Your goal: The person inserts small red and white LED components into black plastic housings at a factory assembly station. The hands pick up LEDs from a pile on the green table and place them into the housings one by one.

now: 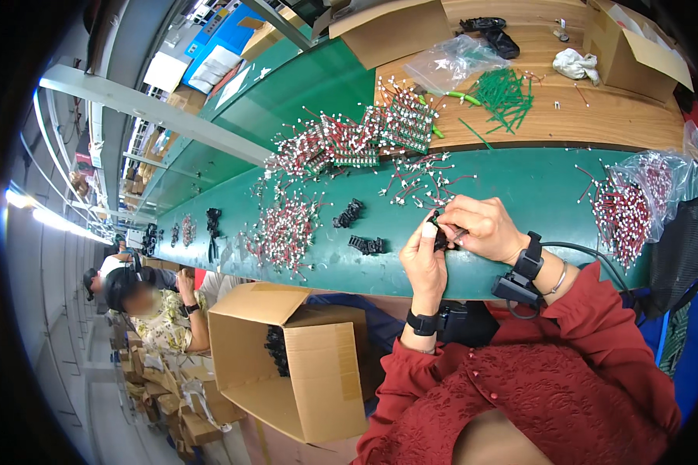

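Observation:
Over the near edge of the green bench [481,267], my two hands meet around a small black plastic part [440,239]. My left hand [424,267] is closed on it from below, and a white wrap [430,230] covers one fingertip. My right hand [485,229] is pinched at the part's upper right side; what its fingertips hold is too small to make out. Just beyond the hands lie loose red wires with white connectors [419,180]. To their left rest two black plastic clusters, one farther [349,213] and one nearer [366,246].
A wire heap [287,229] and wired green boards [407,124] lie left and beyond. Bagged wires [624,209] sit at right. Green strips [504,97] lie on a wooden top [551,124]. An open carton [329,380] holds black parts. A co-worker [167,318] sits left.

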Available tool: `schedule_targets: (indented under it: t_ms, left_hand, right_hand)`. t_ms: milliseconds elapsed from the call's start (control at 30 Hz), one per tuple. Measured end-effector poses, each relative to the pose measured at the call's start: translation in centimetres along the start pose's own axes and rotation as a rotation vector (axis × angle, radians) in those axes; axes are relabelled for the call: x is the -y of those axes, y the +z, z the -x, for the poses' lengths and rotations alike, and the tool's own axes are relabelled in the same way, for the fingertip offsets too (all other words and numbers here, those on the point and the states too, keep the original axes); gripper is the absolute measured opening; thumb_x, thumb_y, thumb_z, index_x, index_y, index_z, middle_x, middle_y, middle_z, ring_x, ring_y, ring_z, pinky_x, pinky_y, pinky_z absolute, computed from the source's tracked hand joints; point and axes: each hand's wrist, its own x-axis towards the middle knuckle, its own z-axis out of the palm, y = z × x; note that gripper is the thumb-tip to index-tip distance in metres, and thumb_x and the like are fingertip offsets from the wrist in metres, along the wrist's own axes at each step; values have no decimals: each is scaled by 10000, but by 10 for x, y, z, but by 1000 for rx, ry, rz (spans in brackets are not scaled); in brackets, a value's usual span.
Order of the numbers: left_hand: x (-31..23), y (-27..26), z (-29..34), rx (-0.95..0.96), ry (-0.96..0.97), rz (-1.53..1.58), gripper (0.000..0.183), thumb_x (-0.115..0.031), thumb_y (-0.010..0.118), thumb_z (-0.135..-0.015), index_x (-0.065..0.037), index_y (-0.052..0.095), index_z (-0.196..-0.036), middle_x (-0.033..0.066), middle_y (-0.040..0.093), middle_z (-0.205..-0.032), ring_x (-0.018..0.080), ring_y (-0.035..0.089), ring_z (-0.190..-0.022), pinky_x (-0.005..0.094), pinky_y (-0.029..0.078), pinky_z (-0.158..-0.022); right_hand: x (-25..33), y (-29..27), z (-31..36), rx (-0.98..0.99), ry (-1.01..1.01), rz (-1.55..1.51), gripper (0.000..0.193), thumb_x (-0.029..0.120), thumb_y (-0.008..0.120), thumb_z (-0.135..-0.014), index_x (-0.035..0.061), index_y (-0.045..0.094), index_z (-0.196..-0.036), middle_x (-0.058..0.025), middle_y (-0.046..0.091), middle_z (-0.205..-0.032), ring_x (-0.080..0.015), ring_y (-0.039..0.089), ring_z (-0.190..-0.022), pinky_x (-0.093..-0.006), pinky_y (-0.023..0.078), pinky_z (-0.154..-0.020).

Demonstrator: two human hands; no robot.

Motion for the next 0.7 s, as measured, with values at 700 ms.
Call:
schedule_targets:
  t_ms: [700]
  left_hand:
    - [-6, -5, -5, 49, -75, 77, 248, -74, 523, -879, 23, 531, -1107, 172, 608, -956, 172, 585, -717, 275, 486, -614]
  right_hand:
    - [1, -54, -11, 299, 485, -234, 189, 141, 590, -761, 53, 631, -924, -84, 635, -867, -249, 586, -685, -339, 452, -599]
